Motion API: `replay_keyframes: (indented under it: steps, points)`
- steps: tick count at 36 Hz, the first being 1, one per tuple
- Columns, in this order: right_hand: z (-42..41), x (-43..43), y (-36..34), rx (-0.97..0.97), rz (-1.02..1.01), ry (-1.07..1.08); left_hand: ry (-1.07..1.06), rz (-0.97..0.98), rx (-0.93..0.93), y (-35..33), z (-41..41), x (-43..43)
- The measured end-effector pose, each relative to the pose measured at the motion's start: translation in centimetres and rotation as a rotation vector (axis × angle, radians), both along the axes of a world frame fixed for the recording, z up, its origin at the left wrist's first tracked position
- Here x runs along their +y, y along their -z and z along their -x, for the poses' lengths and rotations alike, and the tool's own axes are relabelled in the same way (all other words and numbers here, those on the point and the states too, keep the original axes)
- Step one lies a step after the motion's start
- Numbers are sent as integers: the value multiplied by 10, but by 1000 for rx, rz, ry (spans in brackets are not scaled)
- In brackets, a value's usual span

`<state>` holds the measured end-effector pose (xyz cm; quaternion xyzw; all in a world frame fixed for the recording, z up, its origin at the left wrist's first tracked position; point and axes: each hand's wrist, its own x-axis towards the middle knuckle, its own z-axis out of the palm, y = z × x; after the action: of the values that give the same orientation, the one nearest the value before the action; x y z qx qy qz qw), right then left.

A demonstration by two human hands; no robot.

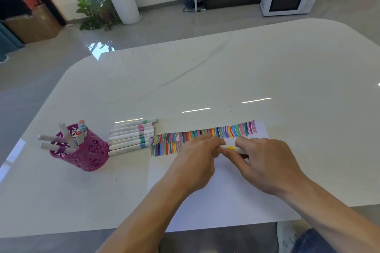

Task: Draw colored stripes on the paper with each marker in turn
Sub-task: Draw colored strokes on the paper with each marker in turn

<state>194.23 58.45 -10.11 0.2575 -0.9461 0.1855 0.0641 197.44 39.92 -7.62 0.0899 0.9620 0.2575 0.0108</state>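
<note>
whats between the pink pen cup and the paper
A row of markers lying side by side fills the stretch between the pink cup and the paper, in the head view.

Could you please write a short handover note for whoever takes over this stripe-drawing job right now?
The left hand and right hand both grip the yellow-banded marker over the paper, one at each end; capping or uncapping is unclear.
Done: a full row of stripes along the far edge, and a second row begun at its left.
Left of the paper lie loose markers; more stand in the pink holder.
Left: fill out the second row.
</note>
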Motion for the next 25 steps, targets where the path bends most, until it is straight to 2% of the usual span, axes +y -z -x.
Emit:
replay_keyframes:
  steps: [6,25]
  points:
    - [1,0,0,26,-4,-16,-5,-14,24,-2,0,0]
    - [-1,-4,-5,-56,-10,8,-9,-37,44,-2,-2,-1]
